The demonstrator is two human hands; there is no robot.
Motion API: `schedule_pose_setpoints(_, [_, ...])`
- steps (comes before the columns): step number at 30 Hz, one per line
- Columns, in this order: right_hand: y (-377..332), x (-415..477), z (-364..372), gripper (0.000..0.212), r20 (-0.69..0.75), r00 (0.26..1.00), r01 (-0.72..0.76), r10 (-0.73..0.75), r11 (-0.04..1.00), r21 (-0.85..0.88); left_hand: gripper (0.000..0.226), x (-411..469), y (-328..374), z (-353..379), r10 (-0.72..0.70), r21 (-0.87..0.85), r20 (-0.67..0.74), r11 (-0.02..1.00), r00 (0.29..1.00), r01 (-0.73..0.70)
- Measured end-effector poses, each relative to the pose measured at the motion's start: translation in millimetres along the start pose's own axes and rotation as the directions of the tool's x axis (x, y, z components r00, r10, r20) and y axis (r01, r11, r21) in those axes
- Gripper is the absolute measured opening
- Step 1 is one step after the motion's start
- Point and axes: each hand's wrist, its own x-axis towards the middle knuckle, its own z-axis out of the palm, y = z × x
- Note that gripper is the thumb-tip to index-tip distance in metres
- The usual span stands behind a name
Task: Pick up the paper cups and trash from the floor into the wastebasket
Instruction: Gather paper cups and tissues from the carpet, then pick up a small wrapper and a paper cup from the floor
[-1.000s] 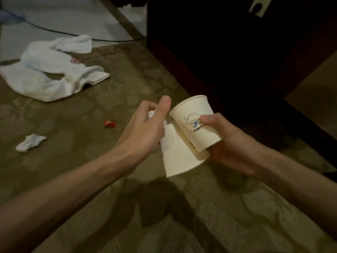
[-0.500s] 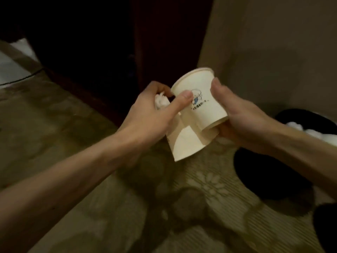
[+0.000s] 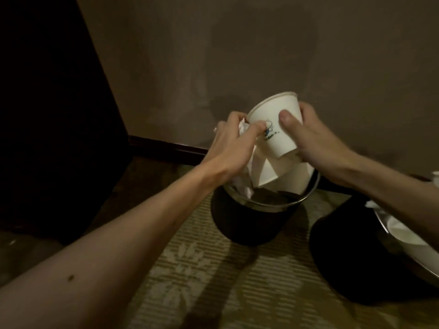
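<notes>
White paper cup (image 3: pixel 275 124) with a little blue print is up in the air right over the black wastebasket (image 3: pixel 249 226), tilted, with its mouth pointing up toward the wall. Right hand (image 3: pixel 318 146) has it wrapped, thumb flat on the near side, fingers curled round the back. Left hand (image 3: pixel 228 148) is bunched tight around a crumpled tissue (image 3: pixel 244 129), and its thumb pushes against the cup's print too.

Under the cup there's more white stuff: a folded sheet of paper (image 3: pixel 263 174) and what looks like a second cup (image 3: pixel 297 179), its low end dipping just inside the basket's metal rim. Can't tell which hand actually carries those. More tissue droops by the rim on the left.

Hands and paper cover the far half of the opening, so most of the inside is hidden.

Around it: another black bin (image 3: pixel 344 257) just to the right with white paper in it, patterned carpet (image 3: pixel 213 281), dark furniture (image 3: pixel 47 115) on the left, and a brownish wall (image 3: pixel 237 43) with a dark baseboard (image 3: pixel 166 148) behind.
</notes>
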Motion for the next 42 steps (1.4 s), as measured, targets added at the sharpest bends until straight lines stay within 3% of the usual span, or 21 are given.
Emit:
schedule_pose_setpoints(5, [49.9,5.7,13.1,0.068,0.069,0.981,-0.165,0.181,0.967,-0.196,0.045,15.2,-35.3,23.3,-0.081,0.289,0.112,0.956,0.990,0.045])
schedule_pose_setpoints(9, [51.5,11.7,30.8,0.072,0.090,0.993,-0.024,0.078,0.873,-0.487,0.038,23.9,-40.2,20.7,-0.106,0.540,0.213,0.841,0.971,-0.027])
schedule_pose_setpoints(13, [52.6,13.5,30.0,0.077,-0.006,1.000,-0.008,0.006,0.583,-0.812,0.050,27.2,-38.3,19.8,-0.159,0.610,0.314,0.789,0.936,-0.070])
schedule_pose_setpoints(14, [52.6,13.7,26.7,0.078,-0.021,0.999,-0.035,0.032,0.560,-0.828,0.059,25.8,-35.7,19.2,-0.155,0.597,0.328,0.799,0.932,-0.078])
schedule_pose_setpoints(18, [49.0,13.4,18.6,0.079,-0.055,0.993,-0.112,0.105,0.687,-0.718,0.078,17.4,-23.2,10.5,-0.019,0.644,0.322,0.738,0.946,-0.205])
schedule_pose_setpoints(23, [36.9,5.7,12.2,0.076,-0.127,0.990,-0.125,0.060,0.791,-0.599,0.065,8.9,-3.6,-8.9,0.168,0.714,0.309,0.610,0.936,-0.345])
schedule_pose_setpoints(28, [31.2,-11.4,5.8,0.060,-0.128,0.991,-0.105,0.038,0.810,-0.576,0.048,-4.3,3.9,-11.5,0.177,0.683,0.314,0.640,0.933,-0.351])
schedule_pose_setpoints(31, [28.5,-30.2,2.3,0.043,-0.211,0.967,-0.005,-0.140,0.821,-0.571,0.022,-13.7,8.5,-12.7,0.290,0.652,0.209,0.671,0.934,-0.355])
schedule_pose_setpoints(33, [20.3,-45.3,2.0,0.025,-0.223,0.945,0.096,-0.240,0.853,-0.512,0.024,-18.9,18.6,-22.5,0.316,0.693,0.209,0.620,0.925,-0.368])
schedule_pose_setpoints(38, [-13.3,-89.7,28.6,0.020,-0.072,0.969,0.209,-0.237,0.937,-0.280,0.033,-55.9,66.3,-70.3,0.212,0.818,0.416,0.339,0.884,-0.466])
schedule_pose_setpoints(42, [-53.9,-126.0,98.1,0.024,0.175,0.926,0.354,-0.333,0.929,-0.109,0.037,-134.5,85.5,-137.4,0.082,0.850,0.438,0.286,0.895,-0.442])
